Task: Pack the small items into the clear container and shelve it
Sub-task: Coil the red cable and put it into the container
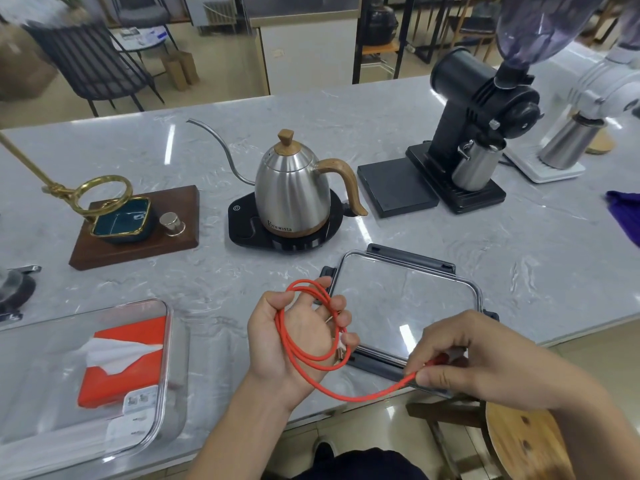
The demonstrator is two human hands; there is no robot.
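Note:
An orange cable (304, 356) is looped around my left hand (294, 337), palm up, near the counter's front edge. My right hand (485, 365) pinches the cable's free end by its plug, to the right and slightly lower. The clear container (165, 358) lies at the lower left and holds an orange tissue pack (128, 365). Its clear lid (405, 303) with dark clips lies flat on the counter behind my hands.
On the marble counter (519, 244) stand a steel gooseneck kettle (294, 188) on a black base, a wooden tray with a brass stand (138, 223), a black grinder (478, 126), a white grinder (581, 109) and a purple cloth (627, 213). A wooden stool (519, 441) sits lower right.

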